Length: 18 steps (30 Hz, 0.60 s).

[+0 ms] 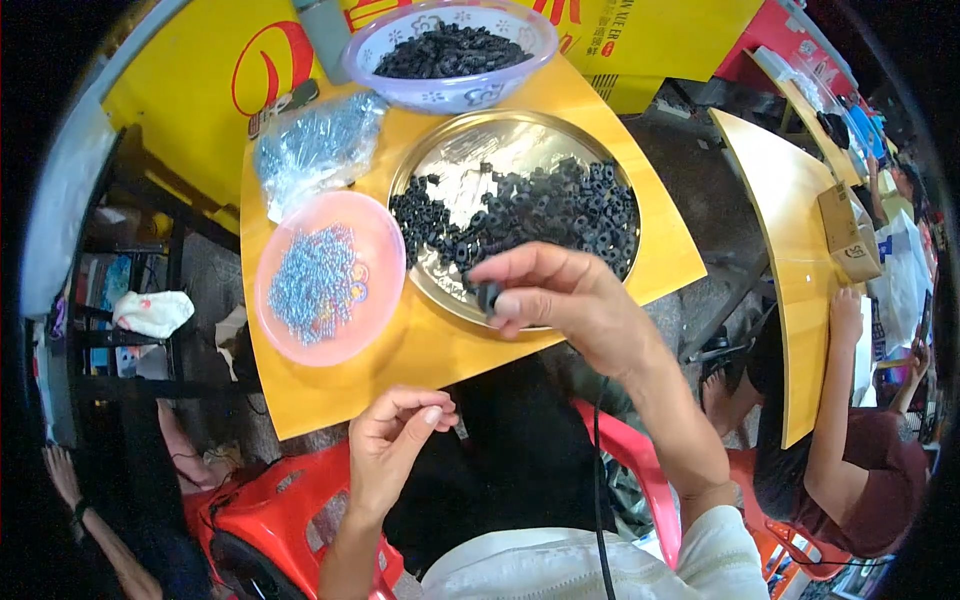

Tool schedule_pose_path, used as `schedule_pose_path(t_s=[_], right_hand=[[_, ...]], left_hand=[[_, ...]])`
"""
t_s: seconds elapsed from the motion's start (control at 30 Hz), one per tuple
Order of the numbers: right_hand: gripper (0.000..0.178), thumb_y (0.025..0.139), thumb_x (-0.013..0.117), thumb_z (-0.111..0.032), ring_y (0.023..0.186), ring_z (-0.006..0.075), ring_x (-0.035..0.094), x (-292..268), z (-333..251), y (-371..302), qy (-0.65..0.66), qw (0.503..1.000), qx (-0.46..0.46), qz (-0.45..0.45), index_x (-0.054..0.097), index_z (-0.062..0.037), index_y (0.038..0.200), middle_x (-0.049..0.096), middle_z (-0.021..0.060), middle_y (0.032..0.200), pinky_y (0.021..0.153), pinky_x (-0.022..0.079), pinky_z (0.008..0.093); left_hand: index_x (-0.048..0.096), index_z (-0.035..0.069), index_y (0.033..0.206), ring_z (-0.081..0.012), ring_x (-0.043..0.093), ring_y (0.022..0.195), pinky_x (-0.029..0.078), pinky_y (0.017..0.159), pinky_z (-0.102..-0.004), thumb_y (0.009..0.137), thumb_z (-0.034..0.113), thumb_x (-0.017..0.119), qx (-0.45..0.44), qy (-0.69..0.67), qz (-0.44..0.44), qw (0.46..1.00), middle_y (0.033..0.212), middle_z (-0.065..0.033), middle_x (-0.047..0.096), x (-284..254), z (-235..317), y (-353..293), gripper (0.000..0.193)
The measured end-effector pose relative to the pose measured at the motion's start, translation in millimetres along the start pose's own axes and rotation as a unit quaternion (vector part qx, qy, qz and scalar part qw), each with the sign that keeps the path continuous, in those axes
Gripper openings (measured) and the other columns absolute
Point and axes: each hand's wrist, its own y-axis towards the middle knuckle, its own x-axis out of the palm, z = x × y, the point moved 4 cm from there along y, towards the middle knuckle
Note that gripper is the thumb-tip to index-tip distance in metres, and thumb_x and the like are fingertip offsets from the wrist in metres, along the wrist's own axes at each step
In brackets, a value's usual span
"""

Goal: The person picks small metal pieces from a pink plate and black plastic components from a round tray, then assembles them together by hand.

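My right hand [560,300] is raised over the near rim of a round gold metal tray [455,165]. Between its thumb and fingers sits a small black plastic part [487,295]. Heaped in the tray are many similar black parts [540,210], small and blocky. Below the table's near edge, my left hand [395,435] is closed, thumb against curled fingers; whatever it may hold is hidden. Left of the tray stands a pink plastic bowl [385,325] with many small, thin, bluish metallic pieces [312,280] in it.
Behind the tray is a patterned lilac basin [450,97] full of black pieces. A clear plastic bag [315,145] of bluish pieces lies by the pink bowl. All stand on a yellow wooden table [665,250]. A black cable [598,450] hangs down before me. People sit at both sides.
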Motion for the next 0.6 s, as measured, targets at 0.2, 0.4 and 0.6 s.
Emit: schedule_pose_path(t_s=[0.2,0.4,0.6], right_hand=[[0.022,0.086,0.061,-0.001,0.079,0.0058,0.059,36.8,16.3,-22.4,0.022,0.999,-0.04,-0.029,0.059,-0.0002,0.108,0.061,0.0007,0.092,0.074,0.049,0.0197],[0.02,0.087,0.061,-0.003,0.079,0.007,0.06,46.7,25.8,-26.7,-0.007,0.995,-0.082,-0.048,0.059,0.0004,0.107,0.061,0.0011,0.093,0.07,0.05,0.0204],[0.016,0.083,0.066,-0.007,0.076,0.0083,0.06,38.8,39.3,-21.6,-0.216,0.967,-0.134,0.007,0.062,-0.0012,0.098,0.061,0.0033,0.091,0.066,0.049,0.021]], left_hand=[[0.059,-0.004,0.102,-0.0151,0.063,0.085,0.052,0.078,-0.0274,0.09,0.003,0.056,0.037,-0.001,-0.015,0.999,0.097,-0.0106,0.064,-0.6,4.3,-2.2,0.014],[0.059,-0.004,0.102,-0.0149,0.063,0.086,0.051,0.079,-0.0268,0.09,0.002,0.056,0.052,0.011,-0.007,0.999,0.098,-0.0102,0.063,-3.8,8.7,-5.4,0.014],[0.062,-0.004,0.1,-0.0123,0.062,0.081,0.05,0.074,-0.0242,0.089,0.001,0.058,0.081,0.113,0.021,0.99,0.095,-0.0083,0.063,-21.7,23.4,3.3,0.013]])
